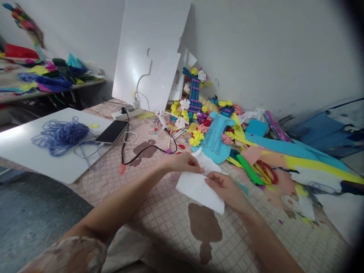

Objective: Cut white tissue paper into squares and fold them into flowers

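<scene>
A piece of white paper, soft-looking like crepe paper, is held above the table between my two hands. My left hand pinches its upper edge, fingers curled inward. Close by on the right, my right hand grips the same piece, thumb on top. Behind the fingers rises more white paper; whether it joins the front piece I cannot tell. Just beyond lies a light-blue guitar-shaped cutout with small pegs, beside yellow paper flowers.
Left, a white board carries purple yarn and a phone. A glue gun trails a black cable across the patterned tablecloth. Green-handled scissors, a tape roll and coloured paper strips lie right. A decorated blue guitar leans behind.
</scene>
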{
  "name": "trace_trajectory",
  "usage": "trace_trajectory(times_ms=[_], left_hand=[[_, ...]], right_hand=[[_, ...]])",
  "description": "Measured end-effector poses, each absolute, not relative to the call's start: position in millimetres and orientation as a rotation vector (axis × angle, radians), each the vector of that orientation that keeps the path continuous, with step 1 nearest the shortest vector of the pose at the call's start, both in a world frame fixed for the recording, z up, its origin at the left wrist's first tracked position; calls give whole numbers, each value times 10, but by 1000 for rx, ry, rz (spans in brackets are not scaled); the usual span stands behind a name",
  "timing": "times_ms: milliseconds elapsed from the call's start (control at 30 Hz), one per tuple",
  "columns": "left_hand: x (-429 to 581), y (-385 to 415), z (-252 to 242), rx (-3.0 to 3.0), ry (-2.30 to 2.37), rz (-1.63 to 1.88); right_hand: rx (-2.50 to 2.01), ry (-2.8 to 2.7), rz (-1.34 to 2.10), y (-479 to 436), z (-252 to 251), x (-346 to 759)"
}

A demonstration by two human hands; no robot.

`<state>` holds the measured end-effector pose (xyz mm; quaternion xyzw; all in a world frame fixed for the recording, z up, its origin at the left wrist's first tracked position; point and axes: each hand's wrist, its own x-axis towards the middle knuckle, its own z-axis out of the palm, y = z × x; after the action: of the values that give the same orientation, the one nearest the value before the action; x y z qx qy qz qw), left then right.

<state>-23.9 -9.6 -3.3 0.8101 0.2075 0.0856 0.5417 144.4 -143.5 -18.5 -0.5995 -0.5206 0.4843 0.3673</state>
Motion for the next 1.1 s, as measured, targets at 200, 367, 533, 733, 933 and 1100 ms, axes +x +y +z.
trace_trajectory(times_ms=[200, 367, 533, 733, 933, 1100], left_hand=[[-214, -174, -26, 2042, 463, 186], [-225, -40, -94, 2006, 523, 240], [-279, 30, -39, 1835, 521, 173], [-498, -83, 98, 1776, 463, -48], [-653, -268, -256, 1905, 626, -40], [-618, -294, -296, 2117, 693, 33]], right_hand=[[-1589, -1425, 1152, -1437, -173, 1449], [-1644, -1397, 1004, -1378, -247, 1625], [-1629, -1327, 1047, -1402, -192, 1702], [-1634, -1340, 1518, -1606, -56, 1489], [-1814, -1743, 1109, -1601, -236, 1357], [-1817, -1821, 975, -1562, -230, 1474]])
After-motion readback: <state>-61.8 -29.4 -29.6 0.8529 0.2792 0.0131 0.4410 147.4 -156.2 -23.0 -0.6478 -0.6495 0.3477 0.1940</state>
